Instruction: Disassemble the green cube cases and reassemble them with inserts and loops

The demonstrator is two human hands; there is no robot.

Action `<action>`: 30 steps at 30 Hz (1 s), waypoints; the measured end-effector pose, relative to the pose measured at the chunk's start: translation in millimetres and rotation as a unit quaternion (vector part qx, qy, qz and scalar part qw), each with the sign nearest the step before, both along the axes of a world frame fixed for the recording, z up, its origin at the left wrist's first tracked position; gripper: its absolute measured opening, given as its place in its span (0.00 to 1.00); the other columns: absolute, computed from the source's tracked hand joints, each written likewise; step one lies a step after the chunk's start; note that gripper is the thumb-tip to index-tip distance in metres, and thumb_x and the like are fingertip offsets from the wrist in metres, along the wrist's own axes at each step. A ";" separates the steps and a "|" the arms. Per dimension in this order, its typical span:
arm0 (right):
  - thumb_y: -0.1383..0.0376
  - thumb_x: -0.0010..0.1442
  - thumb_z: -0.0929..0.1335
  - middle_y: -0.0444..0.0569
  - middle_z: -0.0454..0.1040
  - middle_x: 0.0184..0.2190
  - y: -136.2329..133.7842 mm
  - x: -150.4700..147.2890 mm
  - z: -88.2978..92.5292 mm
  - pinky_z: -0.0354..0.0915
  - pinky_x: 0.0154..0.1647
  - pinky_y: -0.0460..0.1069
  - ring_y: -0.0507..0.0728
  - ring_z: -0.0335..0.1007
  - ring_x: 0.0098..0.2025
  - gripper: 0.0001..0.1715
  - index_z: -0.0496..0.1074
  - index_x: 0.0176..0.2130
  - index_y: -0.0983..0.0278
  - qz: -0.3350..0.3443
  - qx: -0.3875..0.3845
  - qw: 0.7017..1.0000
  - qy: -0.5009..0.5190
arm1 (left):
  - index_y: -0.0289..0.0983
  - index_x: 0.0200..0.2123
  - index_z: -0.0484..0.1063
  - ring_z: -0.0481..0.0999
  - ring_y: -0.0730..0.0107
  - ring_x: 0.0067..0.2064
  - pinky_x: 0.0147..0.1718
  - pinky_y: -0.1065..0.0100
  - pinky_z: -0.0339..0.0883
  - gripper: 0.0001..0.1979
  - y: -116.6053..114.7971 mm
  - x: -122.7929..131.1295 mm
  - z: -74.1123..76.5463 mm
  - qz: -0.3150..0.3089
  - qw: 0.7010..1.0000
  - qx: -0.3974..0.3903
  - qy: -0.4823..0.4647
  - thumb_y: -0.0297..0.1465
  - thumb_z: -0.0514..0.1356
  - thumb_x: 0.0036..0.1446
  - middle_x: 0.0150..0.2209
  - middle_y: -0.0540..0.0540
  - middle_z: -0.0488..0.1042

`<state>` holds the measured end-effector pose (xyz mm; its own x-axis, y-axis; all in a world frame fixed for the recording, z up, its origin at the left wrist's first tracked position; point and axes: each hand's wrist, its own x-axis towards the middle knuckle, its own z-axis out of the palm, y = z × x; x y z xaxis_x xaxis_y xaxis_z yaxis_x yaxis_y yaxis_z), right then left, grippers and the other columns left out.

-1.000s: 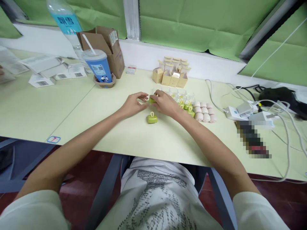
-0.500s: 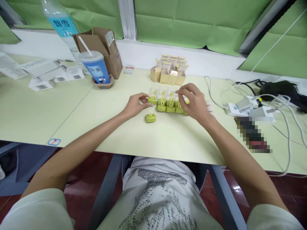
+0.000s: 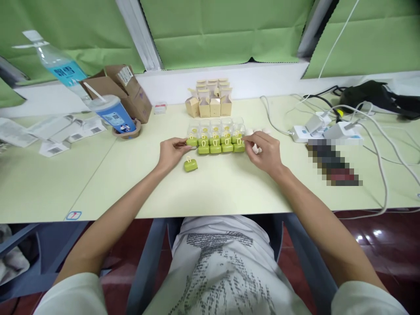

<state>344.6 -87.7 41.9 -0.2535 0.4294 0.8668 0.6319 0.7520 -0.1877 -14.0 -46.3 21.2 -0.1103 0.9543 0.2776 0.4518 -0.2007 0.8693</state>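
Observation:
Small glossy green cases (image 3: 215,148) with pale yellow loops stand in two close rows on the table. My left hand (image 3: 171,153) is closed at the left end, thumb and fingers about the leftmost green case (image 3: 192,141) of the back row. At the opposite end, my right hand (image 3: 265,151) is closed with its fingertips against the rightmost green case (image 3: 239,146); its exact grip is partly hidden. One separate green case (image 3: 190,165) lies in front of the rows, below my left hand. Behind the rows stand clear plastic cups (image 3: 215,125) with yellow marks.
Open cream boxes (image 3: 210,106) stand by the wall. To the left are a blue cup (image 3: 116,116), a cardboard box (image 3: 138,96), a tilted bottle (image 3: 65,72) and white cartons (image 3: 54,131). A power strip (image 3: 303,134) with trailing cables lies right, and white pieces sit behind my right hand.
My right hand has come down from above the clear cups to the right end of the green rows. My left hand stays at the left end. The whole view has shifted and tilted.

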 end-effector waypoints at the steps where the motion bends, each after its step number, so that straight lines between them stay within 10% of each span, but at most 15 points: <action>1: 0.70 0.74 0.67 0.47 0.79 0.29 -0.1 -0.8 -0.8 0.68 0.33 0.55 0.59 0.77 0.31 0.15 0.84 0.42 0.59 0.002 -0.002 1.000 -0.003 | 0.35 0.45 0.89 0.91 0.54 0.48 0.60 0.48 0.87 0.16 -0.8 0.9 0.4 -0.004 1.000 0.006 0.004 0.30 0.78 0.51 0.47 0.40 0.91; 30: 0.67 0.66 0.68 0.50 0.85 0.35 6.1 18.8 5.1 0.73 0.39 0.56 0.60 0.78 0.32 0.12 0.83 0.41 0.58 -0.114 -0.127 0.983 0.072 | 0.35 0.48 0.88 0.87 0.60 0.43 0.54 0.57 0.84 0.16 1.9 1.5 2.1 -0.008 0.997 0.026 0.072 0.34 0.75 0.57 0.43 0.43 0.90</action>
